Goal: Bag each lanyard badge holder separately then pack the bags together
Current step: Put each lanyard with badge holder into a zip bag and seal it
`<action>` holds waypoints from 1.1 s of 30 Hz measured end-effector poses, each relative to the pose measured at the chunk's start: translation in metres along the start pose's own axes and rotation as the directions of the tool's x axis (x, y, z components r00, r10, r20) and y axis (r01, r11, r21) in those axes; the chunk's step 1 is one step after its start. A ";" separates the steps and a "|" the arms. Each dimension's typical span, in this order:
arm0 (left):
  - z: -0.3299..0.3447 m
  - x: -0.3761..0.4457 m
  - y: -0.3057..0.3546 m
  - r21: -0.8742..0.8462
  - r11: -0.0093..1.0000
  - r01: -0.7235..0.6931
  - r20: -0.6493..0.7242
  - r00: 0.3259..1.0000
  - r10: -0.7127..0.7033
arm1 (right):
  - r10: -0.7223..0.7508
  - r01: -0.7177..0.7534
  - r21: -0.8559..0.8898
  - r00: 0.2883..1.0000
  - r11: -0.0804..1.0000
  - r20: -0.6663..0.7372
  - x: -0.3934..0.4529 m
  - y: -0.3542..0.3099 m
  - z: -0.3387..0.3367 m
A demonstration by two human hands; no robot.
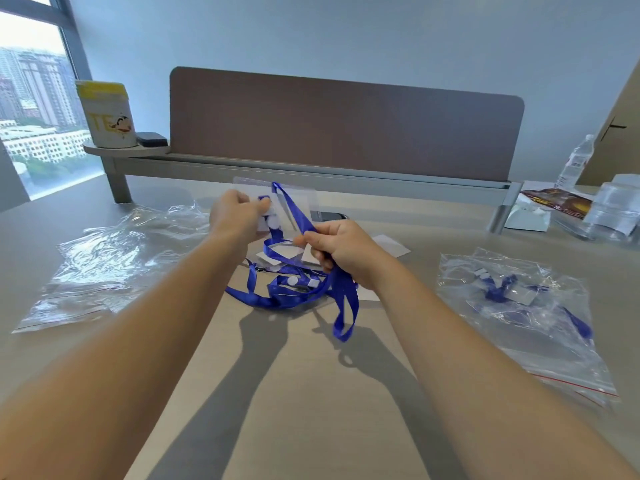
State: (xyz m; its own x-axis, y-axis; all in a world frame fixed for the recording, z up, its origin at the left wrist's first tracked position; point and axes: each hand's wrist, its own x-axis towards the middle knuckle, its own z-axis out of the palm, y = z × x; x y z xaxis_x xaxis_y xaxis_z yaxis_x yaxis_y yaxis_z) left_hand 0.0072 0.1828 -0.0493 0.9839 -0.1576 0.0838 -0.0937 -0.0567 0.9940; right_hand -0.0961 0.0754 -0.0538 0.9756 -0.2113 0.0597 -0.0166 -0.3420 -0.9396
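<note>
Looking maybe one bag in: filled bag (516,299) sits right, empty bags (104,258) wait left, while left hand (235,220) pinches a badge holder (277,199) and right hand (341,251) grips its blue lanyard (343,299) above the tangled pile (287,289).
</note>
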 end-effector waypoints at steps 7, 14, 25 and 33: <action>-0.013 -0.005 0.012 -0.525 0.800 0.291 0.196 0.956 -0.219 | 0.138 -0.158 0.120 0.977 0.980 0.160 -0.002 0.014 -0.001; -0.042 -0.007 0.011 -0.127 0.957 0.259 0.597 0.791 -0.135 | 0.198 -0.217 0.162 0.972 0.962 0.127 0.003 0.036 -0.018; -0.030 -0.005 0.005 0.590 0.797 -0.133 0.541 0.797 -0.268 | 0.240 -0.225 0.090 0.945 0.970 -0.223 0.014 0.015 -0.009; -0.021 -0.010 -0.004 0.318 0.947 -0.050 0.250 0.968 -0.033 | -0.363 0.167 -0.492 0.870 0.855 -0.335 0.010 -0.009 0.031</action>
State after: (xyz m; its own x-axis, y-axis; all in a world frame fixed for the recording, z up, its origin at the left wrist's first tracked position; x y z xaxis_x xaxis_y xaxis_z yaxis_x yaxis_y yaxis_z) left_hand 0.0008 0.2057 -0.0522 0.9171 -0.3975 0.0306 -0.1862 -0.3592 0.9145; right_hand -0.0794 0.1045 -0.0554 0.7811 -0.3663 0.5057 0.0411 -0.7779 -0.6271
